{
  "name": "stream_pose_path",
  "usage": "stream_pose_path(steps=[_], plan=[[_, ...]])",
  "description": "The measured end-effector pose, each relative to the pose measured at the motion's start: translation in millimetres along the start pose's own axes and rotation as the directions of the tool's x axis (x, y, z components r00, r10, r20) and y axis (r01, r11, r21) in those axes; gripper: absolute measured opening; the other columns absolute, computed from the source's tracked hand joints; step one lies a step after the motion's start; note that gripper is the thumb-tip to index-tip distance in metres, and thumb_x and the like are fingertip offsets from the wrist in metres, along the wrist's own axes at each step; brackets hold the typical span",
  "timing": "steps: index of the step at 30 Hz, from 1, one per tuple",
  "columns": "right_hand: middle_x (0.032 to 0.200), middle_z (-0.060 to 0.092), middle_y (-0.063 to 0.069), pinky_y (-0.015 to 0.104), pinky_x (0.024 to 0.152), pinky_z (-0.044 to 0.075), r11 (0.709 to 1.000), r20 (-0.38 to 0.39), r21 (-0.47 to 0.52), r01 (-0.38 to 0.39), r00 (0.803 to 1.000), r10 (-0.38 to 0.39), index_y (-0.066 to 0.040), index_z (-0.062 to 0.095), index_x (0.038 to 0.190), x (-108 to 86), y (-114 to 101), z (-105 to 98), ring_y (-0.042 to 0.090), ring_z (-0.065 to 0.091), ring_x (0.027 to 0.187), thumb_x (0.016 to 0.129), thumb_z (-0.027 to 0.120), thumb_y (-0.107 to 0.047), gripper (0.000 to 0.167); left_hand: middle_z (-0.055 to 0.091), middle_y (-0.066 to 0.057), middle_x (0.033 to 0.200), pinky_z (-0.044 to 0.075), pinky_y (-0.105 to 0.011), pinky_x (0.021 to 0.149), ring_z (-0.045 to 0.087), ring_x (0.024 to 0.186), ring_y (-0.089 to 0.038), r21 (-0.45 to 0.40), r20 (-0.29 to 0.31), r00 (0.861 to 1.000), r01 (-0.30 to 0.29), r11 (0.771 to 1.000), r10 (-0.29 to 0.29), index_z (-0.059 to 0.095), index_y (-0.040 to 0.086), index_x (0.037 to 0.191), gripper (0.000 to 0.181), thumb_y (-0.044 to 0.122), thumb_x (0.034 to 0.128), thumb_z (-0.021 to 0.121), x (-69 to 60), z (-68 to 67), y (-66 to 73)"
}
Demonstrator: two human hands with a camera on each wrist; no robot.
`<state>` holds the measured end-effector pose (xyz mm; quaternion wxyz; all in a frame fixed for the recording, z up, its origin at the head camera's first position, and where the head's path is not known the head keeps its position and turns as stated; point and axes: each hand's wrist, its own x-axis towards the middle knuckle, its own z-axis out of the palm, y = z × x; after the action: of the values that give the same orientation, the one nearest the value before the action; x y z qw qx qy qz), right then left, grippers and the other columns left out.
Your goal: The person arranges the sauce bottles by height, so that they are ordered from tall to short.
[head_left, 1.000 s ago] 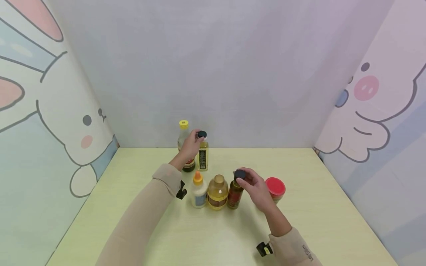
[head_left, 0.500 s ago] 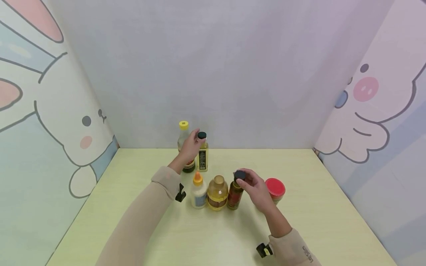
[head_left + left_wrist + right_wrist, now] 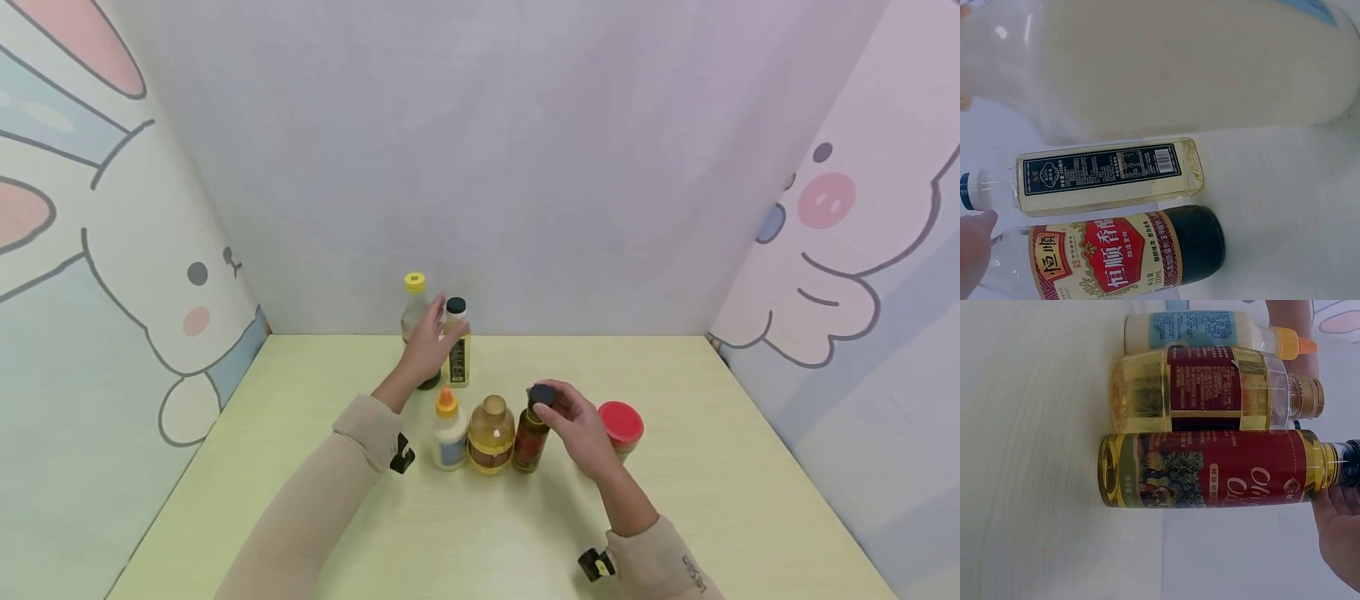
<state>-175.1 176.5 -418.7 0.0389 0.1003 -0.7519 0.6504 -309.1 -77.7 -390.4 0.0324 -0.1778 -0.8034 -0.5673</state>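
Note:
At the back left, a vinegar bottle (image 3: 414,302) with a yellow cap stands beside a clear bottle (image 3: 457,360) with a dark cap. My left hand (image 3: 426,346) is at these two, thumb and fingers spread around the clear bottle's near side and holding nothing. It partly hides the vinegar bottle, whose red label (image 3: 1110,256) shows in the left wrist view. In front, my right hand (image 3: 579,427) pinches the black cap of an olive oil bottle (image 3: 529,446), which stands upright on the table. Its red label (image 3: 1229,469) faces the right wrist camera.
Left of the olive oil stand a gold-capped oil bottle (image 3: 491,437) and a white squeeze bottle (image 3: 450,440) with an orange nozzle, in a close row. A red-lidded jar (image 3: 620,422) is just right of my right hand. A grey wall (image 3: 480,167) closes off the table's back.
My left hand has let go of the clear bottle's dark cap and drawn slightly down and left, its fingers spreading. My right hand stays on the olive oil cap.

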Motion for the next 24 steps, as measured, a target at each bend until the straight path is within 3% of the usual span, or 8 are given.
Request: stream_pose_path(steps=[4,18,24], plan=[[0.124,0.060,0.015,0.025,0.091,0.048,1.000,-0.004,-0.001,-0.005,1.000,0.005,-0.003,0.056,0.128,-0.8,0.3,-0.1,0.028,0.056,0.110,0.095,0.066,-0.015,0.036,0.016,-0.015,0.159,0.026,-0.035,0.112,0.021,0.143,-0.026,-0.015,-0.001,0.999,-0.038,0.999,0.038,0.013,0.003,0.155,0.073,0.026,0.1009,0.057,-7.4,0.3,-2.1],[0.124,0.061,0.016,0.026,0.091,0.048,1.000,0.010,0.005,0.007,1.000,-0.008,-0.002,0.056,0.127,-0.4,0.0,-0.2,0.027,0.057,0.111,0.095,0.066,-0.015,0.036,0.029,-0.014,0.155,0.034,-0.034,0.108,0.035,0.138,-0.029,-0.155,-0.070,0.995,-0.076,0.985,0.066,0.025,0.005,0.153,0.062,0.023,0.1017,0.055,-34.8,-2.7,-0.8],[0.124,0.060,0.016,0.026,0.092,0.048,1.000,0.013,0.002,-0.001,1.000,0.001,-0.002,0.055,0.128,0.1,0.3,-0.4,0.028,0.056,0.112,0.095,0.065,-0.015,0.037,0.031,-0.017,0.153,0.035,-0.039,0.108,0.037,0.136,-0.032,-0.203,-0.084,0.992,-0.106,0.973,0.091,0.024,-0.001,0.151,0.061,0.020,0.1024,0.053,-47.6,-1.2,0.0]])
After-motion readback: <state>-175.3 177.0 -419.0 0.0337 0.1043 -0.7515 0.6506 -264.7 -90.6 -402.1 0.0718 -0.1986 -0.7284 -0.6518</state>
